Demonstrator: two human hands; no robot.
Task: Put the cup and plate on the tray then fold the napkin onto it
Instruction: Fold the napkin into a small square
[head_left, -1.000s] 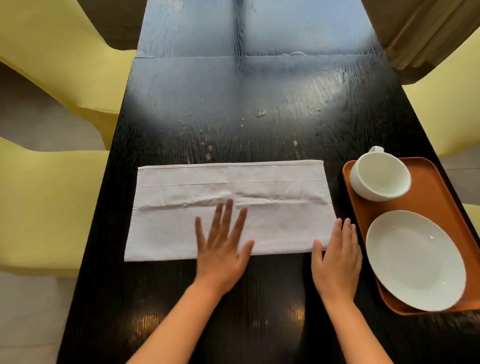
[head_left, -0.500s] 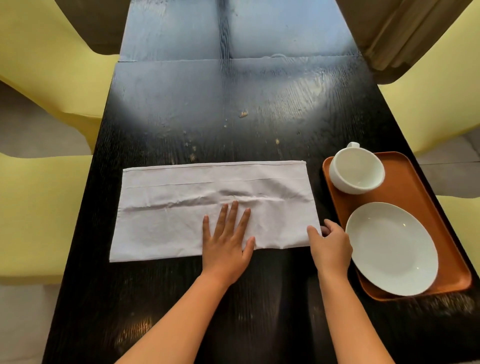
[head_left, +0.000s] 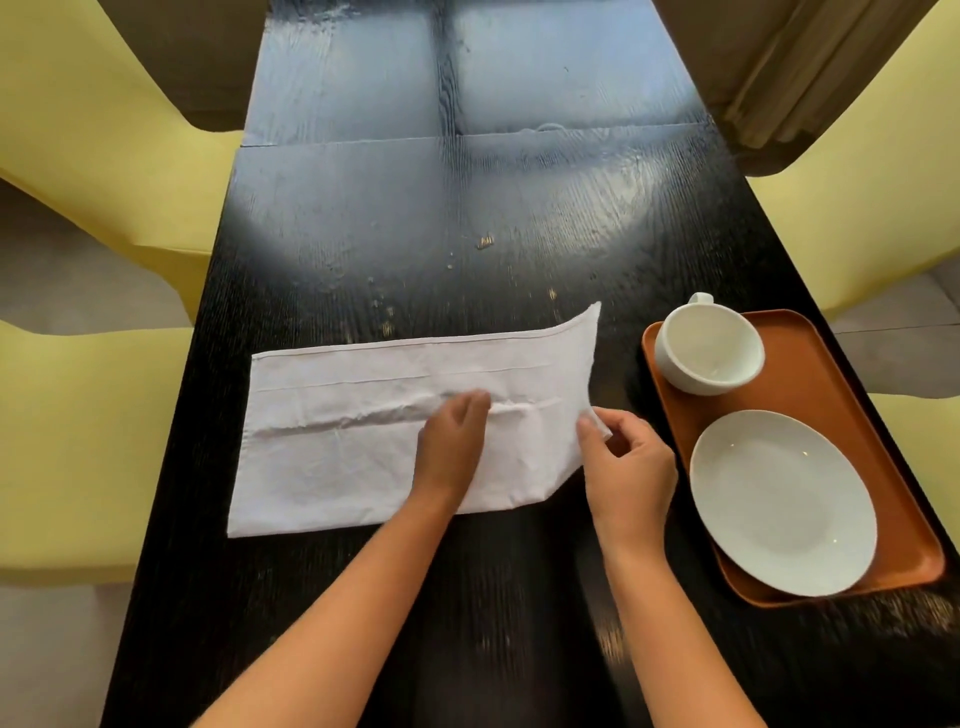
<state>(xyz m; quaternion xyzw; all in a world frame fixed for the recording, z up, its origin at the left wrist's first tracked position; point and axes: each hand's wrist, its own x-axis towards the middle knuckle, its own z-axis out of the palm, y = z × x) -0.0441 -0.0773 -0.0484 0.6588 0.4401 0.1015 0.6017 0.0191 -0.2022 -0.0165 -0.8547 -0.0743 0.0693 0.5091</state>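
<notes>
A white napkin (head_left: 343, 441), folded into a long strip, lies across the dark table (head_left: 467, 218). My left hand (head_left: 452, 447) rests on its middle, fingers together and pointing away from me. My right hand (head_left: 623, 462) pinches the napkin's right end, which stands lifted off the table. To the right, an orange tray (head_left: 831, 384) holds a white cup (head_left: 706, 348) at its far end and a white plate (head_left: 779, 499) at its near end.
Yellow chairs stand on both sides of the table, the left pair (head_left: 78, 441) and the right pair (head_left: 883, 208). Crumbs (head_left: 485, 241) lie on the tabletop beyond the napkin. A beige curtain (head_left: 779, 67) hangs at the back right.
My right hand went from lying flat beside the napkin to pinching its right end and lifting it. My left hand slid forward onto the middle crease.
</notes>
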